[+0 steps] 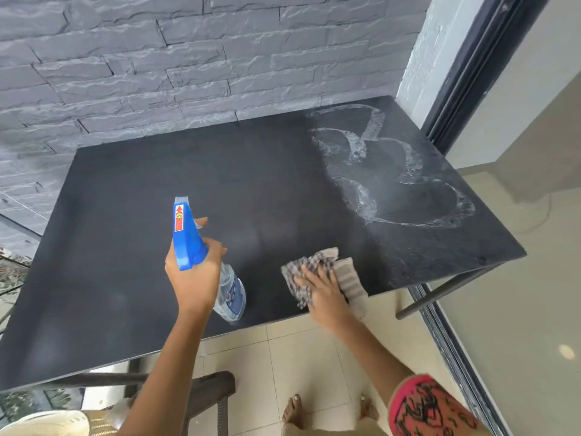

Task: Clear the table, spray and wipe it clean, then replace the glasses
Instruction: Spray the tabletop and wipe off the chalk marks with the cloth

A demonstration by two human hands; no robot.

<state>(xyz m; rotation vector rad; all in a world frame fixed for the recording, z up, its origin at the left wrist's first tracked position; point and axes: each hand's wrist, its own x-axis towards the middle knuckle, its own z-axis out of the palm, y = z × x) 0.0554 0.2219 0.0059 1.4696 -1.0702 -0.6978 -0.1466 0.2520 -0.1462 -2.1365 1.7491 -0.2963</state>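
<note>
Nearest the viewer, bare feet [292, 410] stand on the pale tiled floor [301, 350], with the back of a dark chair [210, 394] tucked by the near edge of the table [125, 215]. Just above that edge the right hand [323, 291] lies flat, fingers spread, pressing a checked cloth [317, 272] against the dark top; its grip is a downward press more than a clasp. To its left, the left hand [193, 272] wraps closed around the neck of a spray bottle [188, 237], blue head pointing away across the table and the clear body hanging below the wrist, one finger reaching forward at the trigger. The bottle is held above the surface, not resting on it. The middle of the table is bare and matt. Further off, toward the far right corner, whitish looping smears [393, 171] show where fluid or residue has been pushed about and not yet cleared. No glasses are anywhere in view, so the clearing step looks finished and the spray-and-wipe step is in hand. The next move probably calls for carrying the cloth outward to those far smears with firm, overlapping strokes, spraying the dry left half as needed, before any glasses return.
</note>
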